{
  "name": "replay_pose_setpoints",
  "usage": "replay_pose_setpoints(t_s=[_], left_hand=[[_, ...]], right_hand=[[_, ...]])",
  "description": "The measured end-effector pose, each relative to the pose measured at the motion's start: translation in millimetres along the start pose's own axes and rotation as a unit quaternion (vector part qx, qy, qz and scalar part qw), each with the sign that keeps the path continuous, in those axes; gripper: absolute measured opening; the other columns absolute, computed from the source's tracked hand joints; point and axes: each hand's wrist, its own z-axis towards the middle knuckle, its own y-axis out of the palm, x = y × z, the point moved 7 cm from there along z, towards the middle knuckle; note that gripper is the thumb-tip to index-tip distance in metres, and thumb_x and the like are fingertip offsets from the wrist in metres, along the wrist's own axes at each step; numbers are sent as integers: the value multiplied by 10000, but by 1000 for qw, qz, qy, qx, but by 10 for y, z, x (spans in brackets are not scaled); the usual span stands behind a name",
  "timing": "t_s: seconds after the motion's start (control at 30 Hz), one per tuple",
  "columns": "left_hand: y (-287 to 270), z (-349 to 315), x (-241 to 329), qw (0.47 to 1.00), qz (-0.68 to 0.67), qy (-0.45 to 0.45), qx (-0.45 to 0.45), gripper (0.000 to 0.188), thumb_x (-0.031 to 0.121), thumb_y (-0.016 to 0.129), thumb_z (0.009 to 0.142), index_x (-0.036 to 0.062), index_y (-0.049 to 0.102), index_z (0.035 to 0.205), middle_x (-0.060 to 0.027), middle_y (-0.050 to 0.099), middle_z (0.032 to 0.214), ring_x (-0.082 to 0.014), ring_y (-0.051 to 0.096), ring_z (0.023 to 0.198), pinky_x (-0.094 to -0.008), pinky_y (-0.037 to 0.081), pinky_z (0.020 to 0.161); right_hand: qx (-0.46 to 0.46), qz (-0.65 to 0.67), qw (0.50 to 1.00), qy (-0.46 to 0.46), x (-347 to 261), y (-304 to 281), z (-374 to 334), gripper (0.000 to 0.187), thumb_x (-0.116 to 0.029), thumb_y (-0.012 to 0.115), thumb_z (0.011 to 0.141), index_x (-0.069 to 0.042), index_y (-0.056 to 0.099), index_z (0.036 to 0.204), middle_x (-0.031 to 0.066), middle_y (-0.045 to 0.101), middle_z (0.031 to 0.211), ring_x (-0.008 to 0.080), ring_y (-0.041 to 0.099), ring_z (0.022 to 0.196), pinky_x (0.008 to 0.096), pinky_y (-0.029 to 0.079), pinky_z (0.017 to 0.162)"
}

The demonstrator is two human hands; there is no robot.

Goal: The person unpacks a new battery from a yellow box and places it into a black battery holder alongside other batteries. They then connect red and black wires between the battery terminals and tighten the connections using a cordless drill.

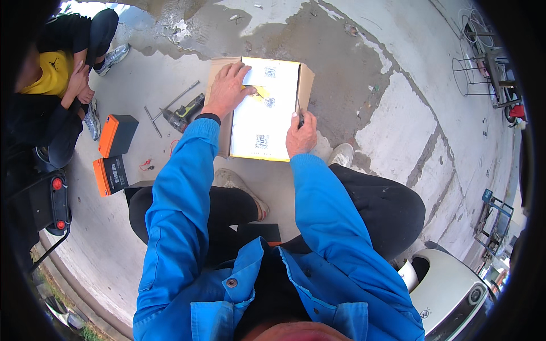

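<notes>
Closest in, two blue sleeves reach forward from the squatting person to a cardboard box (264,113) lying flat on the concrete floor (352,79), straight ahead of the knees and shoes. Its long axis runs away from the person, with brown flaps folded out at both sides. The right hand (301,135) sits nearer, at the box's right edge, closed around a slim dark tool (298,111) whose tip points along that edge. The left hand (227,89) reaches farther, spread flat with fingers wide, pressing the pale top panel near the far left corner. Left of the box lie a cordless drill (185,113) and two orange-and-black batteries (116,135). Beyond those, another person crouches at the upper left.
</notes>
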Motion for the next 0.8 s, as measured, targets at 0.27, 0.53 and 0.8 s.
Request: replay_pose_setpoints(t_s=[0.27, 0.53, 0.8], left_hand=[[29, 175, -91, 971, 120, 205, 29, 341, 355, 819, 1026, 125, 728, 1261, -87, 720, 1342, -279, 776, 1105, -389, 663, 828], [-354, 1067, -10, 958, -26, 56, 281, 181, 245, 711, 1133, 122, 735, 1264, -98, 685, 1329, -311, 793, 1080, -447, 663, 888], [822, 1301, -64, 978, 28, -22, -206, 787, 749, 361, 1147, 177, 867, 1334, -147, 845, 1237, -328, 784, 1151, -481, 631, 955]], right_hand=[[-21, 54, 998, 22, 69, 80, -8, 407, -296, 678, 1120, -13, 693, 1412, 179, 668, 1483, 441, 696, 1293, 520, 573, 1066], [-23, 99, 994, 37, 66, 76, 7, 429, -274, 678, 1126, 22, 680, 1435, 197, 651, 1510, 437, 676, 1327, 508, 561, 1088], [-26, 88, 994, 60, 64, 82, 16, 428, -299, 678, 1120, 8, 694, 1418, 181, 667, 1476, 430, 676, 1316, 512, 550, 1089]])
